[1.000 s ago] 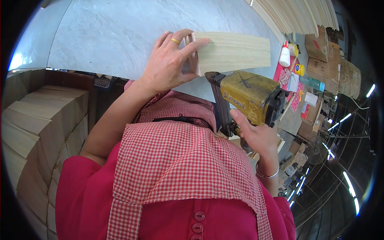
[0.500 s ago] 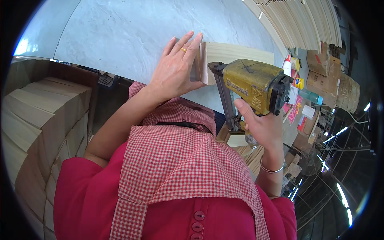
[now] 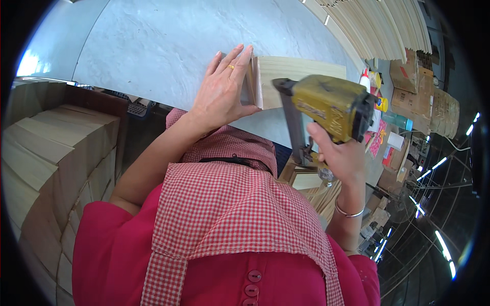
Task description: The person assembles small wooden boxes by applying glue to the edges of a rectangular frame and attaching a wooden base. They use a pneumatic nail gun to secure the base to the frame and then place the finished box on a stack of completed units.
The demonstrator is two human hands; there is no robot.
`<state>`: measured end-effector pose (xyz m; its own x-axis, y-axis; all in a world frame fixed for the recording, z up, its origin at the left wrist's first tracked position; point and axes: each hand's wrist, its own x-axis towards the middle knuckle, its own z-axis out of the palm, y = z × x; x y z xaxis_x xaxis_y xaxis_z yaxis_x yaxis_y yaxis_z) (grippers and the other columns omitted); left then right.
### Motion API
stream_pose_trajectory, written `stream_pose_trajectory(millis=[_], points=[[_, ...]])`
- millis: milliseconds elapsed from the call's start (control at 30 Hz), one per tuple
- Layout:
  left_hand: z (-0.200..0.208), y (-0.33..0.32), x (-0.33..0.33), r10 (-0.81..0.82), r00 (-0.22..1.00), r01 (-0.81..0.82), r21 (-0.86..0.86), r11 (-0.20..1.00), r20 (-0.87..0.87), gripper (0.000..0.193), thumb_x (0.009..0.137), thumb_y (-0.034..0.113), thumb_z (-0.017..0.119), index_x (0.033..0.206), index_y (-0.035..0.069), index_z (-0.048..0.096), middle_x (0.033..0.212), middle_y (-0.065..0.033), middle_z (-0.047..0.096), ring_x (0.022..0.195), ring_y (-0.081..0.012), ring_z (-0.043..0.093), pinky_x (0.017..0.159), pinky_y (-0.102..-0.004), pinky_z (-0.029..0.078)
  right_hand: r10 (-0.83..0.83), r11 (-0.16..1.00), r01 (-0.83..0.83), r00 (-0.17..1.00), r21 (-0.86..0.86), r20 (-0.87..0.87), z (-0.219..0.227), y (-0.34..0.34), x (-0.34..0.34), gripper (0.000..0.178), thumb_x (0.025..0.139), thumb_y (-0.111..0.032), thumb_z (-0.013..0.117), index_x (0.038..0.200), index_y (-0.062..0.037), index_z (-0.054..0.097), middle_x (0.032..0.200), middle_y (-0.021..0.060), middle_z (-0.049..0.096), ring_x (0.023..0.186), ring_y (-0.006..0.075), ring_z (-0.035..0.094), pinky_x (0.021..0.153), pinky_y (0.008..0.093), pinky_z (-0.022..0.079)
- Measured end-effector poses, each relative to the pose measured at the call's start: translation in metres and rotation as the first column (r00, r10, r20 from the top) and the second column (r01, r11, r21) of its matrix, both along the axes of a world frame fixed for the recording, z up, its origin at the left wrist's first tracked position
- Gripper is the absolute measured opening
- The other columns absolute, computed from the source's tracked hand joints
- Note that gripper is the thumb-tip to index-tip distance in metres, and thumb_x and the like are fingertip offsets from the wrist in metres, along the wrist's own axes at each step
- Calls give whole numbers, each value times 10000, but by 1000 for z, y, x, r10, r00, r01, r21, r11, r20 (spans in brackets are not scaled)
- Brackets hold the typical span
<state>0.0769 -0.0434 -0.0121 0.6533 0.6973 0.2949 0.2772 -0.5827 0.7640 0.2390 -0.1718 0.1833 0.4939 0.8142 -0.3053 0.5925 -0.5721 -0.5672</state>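
My right hand (image 3: 341,155) is wrapped round the handle of a worn yellow and black nail gun (image 3: 332,104), its thumb along the near side. The gun is slightly blurred, its nose a little right of an upright wooden board. My left hand (image 3: 222,94) is against the left side of that upright board (image 3: 258,84), fingers reaching to its far end and thumb at its near end. A flat pale wooden board (image 3: 298,71) runs right from the upright one, meeting it at a corner. Part of the flat board is behind the nail gun.
The boards rest on a grey marbled tabletop (image 3: 148,46). Thin wooden strips (image 3: 377,28) are stacked at the far right, near a white bottle with a red cap (image 3: 364,77) and cardboard boxes (image 3: 408,94). Stacked wooden pieces (image 3: 56,143) stand at the left.
The nail gun has moved slightly right with my right hand, and its nose is now farther from the upright board. My left hand keeps its place on the board. The view has shifted slightly.
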Motion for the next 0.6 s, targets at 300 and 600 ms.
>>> stream_pose_trajectory(millis=[300, 600], points=[[42, 11, -23, 262, 944, -4, -790, 614, 198, 1008, 792, 432, 852, 1500, -90, 361, 1335, -257, 597, 1206, -329, 621, 1110, -424, 455, -501, 826, 480, 866, 297, -7, -31, -117, 108, 320, 965, -205, 701, 1182, 12, 611, 697, 14, 583, 576, 105, 562, 539, 281, 475], [33, -20, -114, 595, 766, 554, -719, -420, 243, 827, 1007, 690, 381, 1232, -83, 568, 1259, -292, 613, 1179, -390, 629, 1029, -488, 522, -380, 848, 530, 625, -13, 682, -141, -229, 238, 656, 901, -190, 720, 1457, 25, 446, 1251, 324, 642, 1186, 474, 617, 981, 529, 495]])
